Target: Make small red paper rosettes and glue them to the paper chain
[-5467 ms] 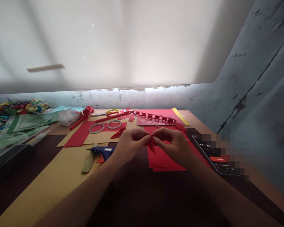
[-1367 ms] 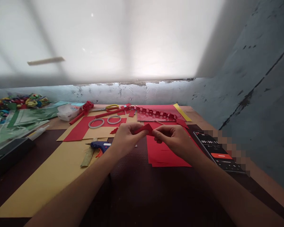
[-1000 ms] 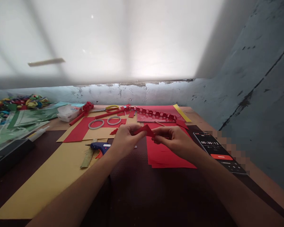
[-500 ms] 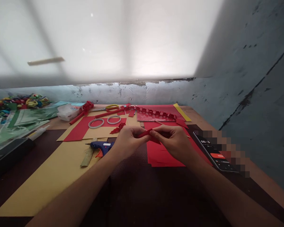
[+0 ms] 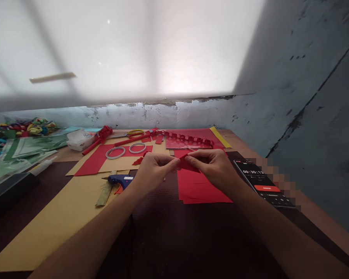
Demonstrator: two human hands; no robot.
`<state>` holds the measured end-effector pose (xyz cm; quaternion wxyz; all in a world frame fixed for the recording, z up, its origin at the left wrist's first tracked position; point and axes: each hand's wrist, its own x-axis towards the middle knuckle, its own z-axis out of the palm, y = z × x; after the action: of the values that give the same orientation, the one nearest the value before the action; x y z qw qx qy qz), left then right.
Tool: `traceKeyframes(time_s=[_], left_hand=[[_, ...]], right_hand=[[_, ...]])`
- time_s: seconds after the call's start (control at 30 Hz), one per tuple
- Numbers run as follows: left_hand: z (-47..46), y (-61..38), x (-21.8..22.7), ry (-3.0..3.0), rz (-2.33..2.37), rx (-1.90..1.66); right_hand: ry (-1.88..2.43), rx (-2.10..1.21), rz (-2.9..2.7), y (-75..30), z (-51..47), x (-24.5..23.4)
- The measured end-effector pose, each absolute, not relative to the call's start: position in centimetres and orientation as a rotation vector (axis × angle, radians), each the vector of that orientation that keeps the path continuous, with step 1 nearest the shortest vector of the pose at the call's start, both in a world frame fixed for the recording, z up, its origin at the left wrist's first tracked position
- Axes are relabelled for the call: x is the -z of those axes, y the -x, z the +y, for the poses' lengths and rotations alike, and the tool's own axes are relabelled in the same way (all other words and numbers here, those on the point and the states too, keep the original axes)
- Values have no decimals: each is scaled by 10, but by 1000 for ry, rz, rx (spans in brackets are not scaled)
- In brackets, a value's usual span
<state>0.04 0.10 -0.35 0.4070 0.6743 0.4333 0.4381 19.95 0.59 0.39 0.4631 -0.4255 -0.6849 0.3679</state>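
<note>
Overall, paper dominates: smooth, matte red sheets [image 5: 203, 190] lie in a stack with slightly uneven edges, and large tan sheets [image 5: 58, 232] spread across the left side of the table. Beneath them, a dark brown mat [image 5: 168, 232] shows a fine, pebbly texture. Glossy red loops link into a paper chain [image 5: 189, 138] at the back, resting on a shiny wrapped red pack with a yellow strip [image 5: 220, 137] along its edge. Two flat grey rings [image 5: 114, 158] sit on red and tan paper, near a blue plastic glue gun [image 5: 119, 179] with an orange trigger. Behind it all, the wall [image 5: 317, 89] is pale blue, flaking and cracked.

Between the hands, raised in front of the red stack, is a small red paper [image 5: 190, 164] with straight edges and a pointed corner. The left hand [image 5: 152, 168] is nearly closed, thumb and forefinger pinching the paper's left end. The right hand [image 5: 216, 166] grips the other side between thumb and curled fingers, the thumb lying across its upper edge. Whether the paper is creased inside cannot be told.
</note>
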Motion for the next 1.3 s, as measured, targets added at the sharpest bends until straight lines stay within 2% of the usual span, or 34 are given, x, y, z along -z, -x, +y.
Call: traceKeyframes(time_s=[0.4,0.67,0.8,0.93,1.1,1.3], left_hand=[[4,0,8,-1763,1193,-1135],[0,1,4,-1821,1313,-1326],[-2,-4,8,-1928,1221,-1337],[1,-4,11,-1771,1144,-1348],[3,-2,11,-1639,1183,-1334],[3,-2,12,-1774,1204,-1337]], right_hand=[[1226,-828,-1611,-211,11,-12],[1215,-733,-1631,-208,6,-14],[1144,-788,-1687,-197,0,-8],[1090,-899,-1708,-191,-3,-8],[1042,-945,-1718,-191,-3,-8],[1033,-950,-1728,-191,-3,-7]])
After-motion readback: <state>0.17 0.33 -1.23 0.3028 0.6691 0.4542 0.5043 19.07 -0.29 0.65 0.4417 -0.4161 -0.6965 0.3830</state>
